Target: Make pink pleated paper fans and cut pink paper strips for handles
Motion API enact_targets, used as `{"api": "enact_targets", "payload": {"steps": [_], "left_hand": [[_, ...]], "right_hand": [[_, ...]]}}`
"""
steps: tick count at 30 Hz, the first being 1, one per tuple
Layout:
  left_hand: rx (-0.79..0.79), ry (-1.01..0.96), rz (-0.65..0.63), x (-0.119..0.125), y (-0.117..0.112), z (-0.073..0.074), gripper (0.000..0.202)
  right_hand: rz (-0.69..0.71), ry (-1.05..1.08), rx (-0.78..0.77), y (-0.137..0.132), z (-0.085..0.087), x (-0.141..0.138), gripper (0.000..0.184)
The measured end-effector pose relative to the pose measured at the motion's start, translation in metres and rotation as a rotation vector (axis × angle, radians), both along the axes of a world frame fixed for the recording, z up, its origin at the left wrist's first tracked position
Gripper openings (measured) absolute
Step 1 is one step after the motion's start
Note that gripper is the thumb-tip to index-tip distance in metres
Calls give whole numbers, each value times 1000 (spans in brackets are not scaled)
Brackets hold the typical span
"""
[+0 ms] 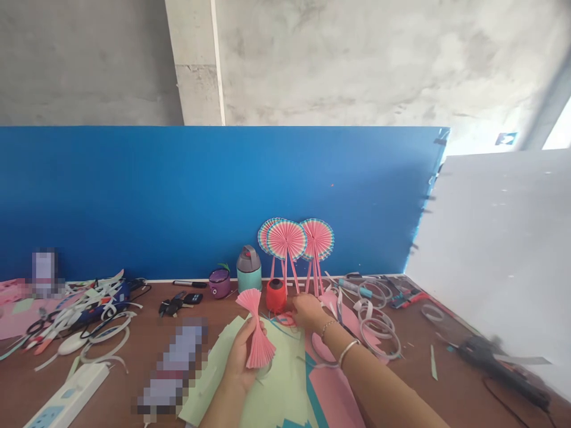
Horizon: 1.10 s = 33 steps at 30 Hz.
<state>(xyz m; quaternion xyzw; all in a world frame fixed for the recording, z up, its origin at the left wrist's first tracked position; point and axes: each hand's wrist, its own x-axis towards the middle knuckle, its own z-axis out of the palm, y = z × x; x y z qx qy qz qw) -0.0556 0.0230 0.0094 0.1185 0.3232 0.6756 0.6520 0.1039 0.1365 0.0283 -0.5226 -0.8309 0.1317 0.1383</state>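
Note:
My left hand is closed around the pinched middle of a pleated pink paper, whose two ends flare out like a bow. Below it lie sheets of pale green paper. My right hand reaches further forward, its fingers curled down at a small heap of pink and red strips beside a red container with a black top. The fingertips are hidden, so what they hold, if anything, does not show. Behind stand round pleated paper fans on pink sticks, leaning at the blue partition.
A glue gun lies at the right, near rolls of white tape. A teal bottle, a purple pot and keys stand or lie at the back. Left are a blurred phone, a power strip and tangled strips.

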Motion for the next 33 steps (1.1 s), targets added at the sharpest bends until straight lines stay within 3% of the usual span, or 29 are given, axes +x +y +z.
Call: {"api": "enact_targets", "payload": {"steps": [5, 10, 15, 18, 25, 33], "left_hand": [[13, 11, 30, -1, -1, 3, 7], [13, 5, 25, -1, -1, 3, 9], [34, -9, 34, -1, 0, 2, 7], [19, 9, 39, -2, -1, 3, 7], [22, -36, 44, -3, 1, 4, 6], [29, -33, 50, -3, 0, 5, 7]], "right_hand": [[-58, 447, -146, -5, 18, 15, 18], [53, 805, -239, -18, 59, 24, 20], [181, 1092, -420, -18, 102, 2, 13], [170, 1162, -448, -5, 119, -18, 11], [98, 1371, -268, 29, 162, -36, 8], [73, 1528, 111, 23, 198, -20, 8]]}}
